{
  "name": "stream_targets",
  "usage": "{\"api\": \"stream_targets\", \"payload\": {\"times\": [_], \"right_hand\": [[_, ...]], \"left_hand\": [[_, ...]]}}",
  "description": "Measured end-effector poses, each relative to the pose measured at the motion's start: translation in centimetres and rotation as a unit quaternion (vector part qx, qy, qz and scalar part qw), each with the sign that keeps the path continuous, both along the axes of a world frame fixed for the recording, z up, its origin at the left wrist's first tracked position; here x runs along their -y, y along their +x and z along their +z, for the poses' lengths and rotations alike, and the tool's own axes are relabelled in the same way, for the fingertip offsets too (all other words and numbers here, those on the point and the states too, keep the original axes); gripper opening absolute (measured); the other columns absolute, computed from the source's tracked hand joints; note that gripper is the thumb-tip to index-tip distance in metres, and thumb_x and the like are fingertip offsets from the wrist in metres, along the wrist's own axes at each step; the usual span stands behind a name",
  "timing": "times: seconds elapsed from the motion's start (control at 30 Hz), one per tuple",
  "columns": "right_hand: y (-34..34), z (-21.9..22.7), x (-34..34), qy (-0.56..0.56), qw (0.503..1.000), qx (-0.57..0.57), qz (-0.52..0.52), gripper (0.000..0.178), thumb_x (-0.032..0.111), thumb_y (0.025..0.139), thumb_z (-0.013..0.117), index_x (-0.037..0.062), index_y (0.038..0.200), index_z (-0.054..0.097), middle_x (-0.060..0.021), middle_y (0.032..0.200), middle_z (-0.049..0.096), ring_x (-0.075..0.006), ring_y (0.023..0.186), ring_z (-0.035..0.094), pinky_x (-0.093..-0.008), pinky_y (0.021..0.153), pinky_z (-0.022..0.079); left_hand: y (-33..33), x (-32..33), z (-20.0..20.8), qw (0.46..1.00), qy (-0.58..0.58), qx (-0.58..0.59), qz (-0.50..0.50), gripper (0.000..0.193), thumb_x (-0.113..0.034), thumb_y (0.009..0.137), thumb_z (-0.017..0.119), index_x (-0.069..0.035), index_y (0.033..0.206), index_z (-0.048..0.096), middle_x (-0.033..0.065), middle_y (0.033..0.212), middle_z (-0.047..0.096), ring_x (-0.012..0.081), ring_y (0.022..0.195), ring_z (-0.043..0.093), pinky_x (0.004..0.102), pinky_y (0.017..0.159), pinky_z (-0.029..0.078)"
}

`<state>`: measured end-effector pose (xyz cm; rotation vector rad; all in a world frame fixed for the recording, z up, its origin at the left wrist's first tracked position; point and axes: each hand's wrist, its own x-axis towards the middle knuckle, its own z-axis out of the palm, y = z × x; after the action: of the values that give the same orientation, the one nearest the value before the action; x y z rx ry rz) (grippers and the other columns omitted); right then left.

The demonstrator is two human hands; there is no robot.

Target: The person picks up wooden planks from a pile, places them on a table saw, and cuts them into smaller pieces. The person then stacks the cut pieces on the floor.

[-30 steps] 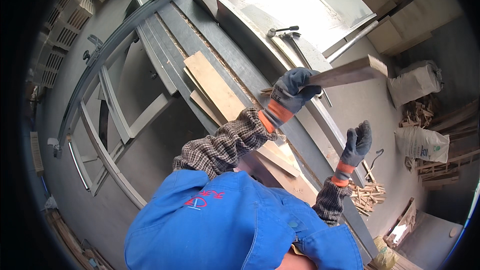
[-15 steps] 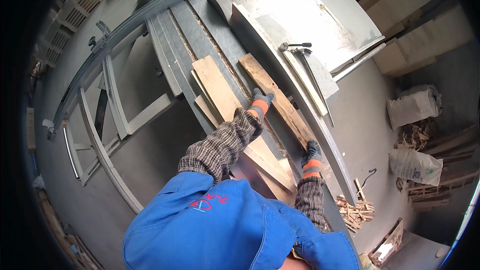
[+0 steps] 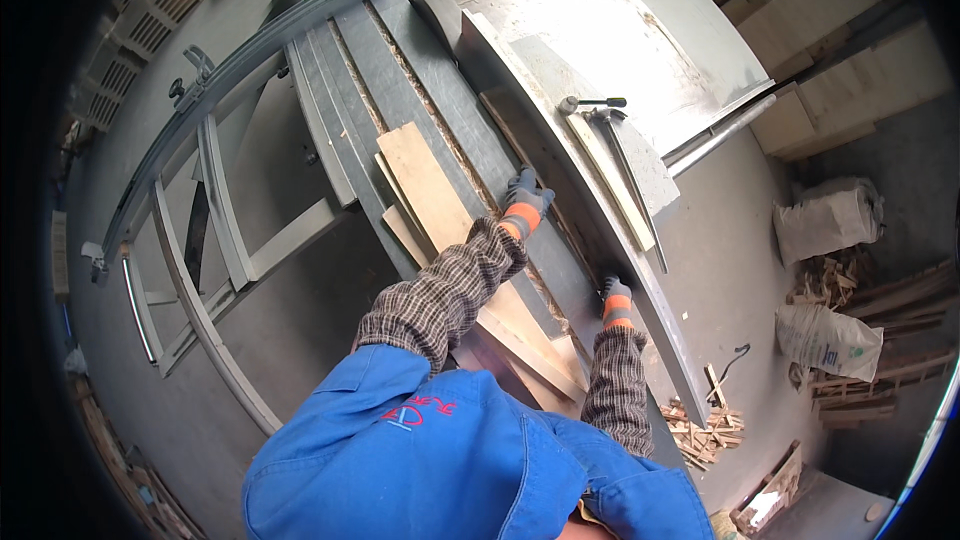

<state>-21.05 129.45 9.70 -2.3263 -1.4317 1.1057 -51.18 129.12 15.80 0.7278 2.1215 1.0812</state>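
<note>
A rough wooden board [image 3: 566, 224] stands on its narrow edge along the metal fence [image 3: 640, 285] of the saw table, so only a thin strip of it shows. Gloved in grey with an orange cuff, my left hand [image 3: 528, 192] has its fingers over the board near its middle. Closer to me, my right hand [image 3: 616, 290] grips the board's near end, its fingertips partly hidden. Left of my left hand, several pale planks [image 3: 425, 175] lie stacked on the sliding table, running under my left forearm.
A hammer [image 3: 607, 117] and a mallet-like tool [image 3: 570, 104] rest on a pale strip and metal plate beyond the fence. Metal frame arms [image 3: 225, 210] extend left. Wood scraps [image 3: 705, 435] and white sacks [image 3: 830, 340] lie on the right floor.
The board has turned from lying flat with its broad face up to standing on edge against the fence. Both hands have shifted slightly with it.
</note>
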Motion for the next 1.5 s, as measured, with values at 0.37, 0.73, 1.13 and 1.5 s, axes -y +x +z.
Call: {"api": "stream_targets", "payload": {"times": [0.37, 0.73, 1.13, 1.5], "right_hand": [[-6.6, 0.7, -0.7, 0.027, 0.991, -0.086, -0.095, 0.046, 0.043, 0.080, 0.061, -0.0026, 0.080, 0.068, -0.0120, 0.075, 0.066, -0.0267, 0.066, 0.060, -0.0411, 0.064, 0.045], [-11.9, 3.1, -2.1, -0.021, 0.998, -0.046, -0.039, 0.059, 0.050, 0.074, 0.064, -0.0046, 0.096, 0.068, -0.0227, 0.100, 0.067, -0.0337, 0.097, 0.064, -0.0400, 0.085, 0.047], [-15.7, 4.5, -2.8, -0.001, 0.989, -0.093, -0.114, 0.060, 0.051, 0.073, 0.064, -0.0012, 0.104, 0.068, -0.0211, 0.116, 0.062, -0.0328, 0.111, 0.058, -0.0396, 0.094, 0.043], [-16.3, 6.2, -2.8, -0.021, 1.000, -0.005, 0.010, 0.067, 0.056, 0.071, 0.065, -0.0015, 0.105, 0.067, -0.0228, 0.115, 0.062, -0.0346, 0.112, 0.057, -0.0398, 0.095, 0.043]], "left_hand": [[-0.2, 0.6, 0.5, 0.996, 0.078, -0.048, 0.021, 0.078, -0.026, 0.073, 0.073, -0.002, 0.138, 0.038, 0.0244, 0.140, 0.034, 0.0377, 0.128, 0.036, 0.0378, 0.107, 0.033], [-3.1, -0.9, -1.8, 0.980, 0.110, -0.161, 0.044, 0.070, -0.025, 0.072, 0.071, 0.002, 0.131, 0.044, 0.0225, 0.142, 0.033, 0.0357, 0.131, 0.034, 0.0358, 0.108, 0.031], [-5.7, -3.3, -2.4, 0.984, 0.113, -0.140, 0.006, 0.081, -0.030, 0.070, 0.075, 0.002, 0.135, 0.040, 0.0253, 0.143, 0.031, 0.0368, 0.133, 0.031, 0.0367, 0.110, 0.028], [-2.5, -0.6, 3.0, 0.959, -0.085, -0.261, -0.067, 0.094, -0.035, 0.071, 0.076, -0.001, 0.144, 0.025, 0.0232, 0.149, 0.021, 0.0355, 0.135, 0.027, 0.0341, 0.112, 0.026]]}}
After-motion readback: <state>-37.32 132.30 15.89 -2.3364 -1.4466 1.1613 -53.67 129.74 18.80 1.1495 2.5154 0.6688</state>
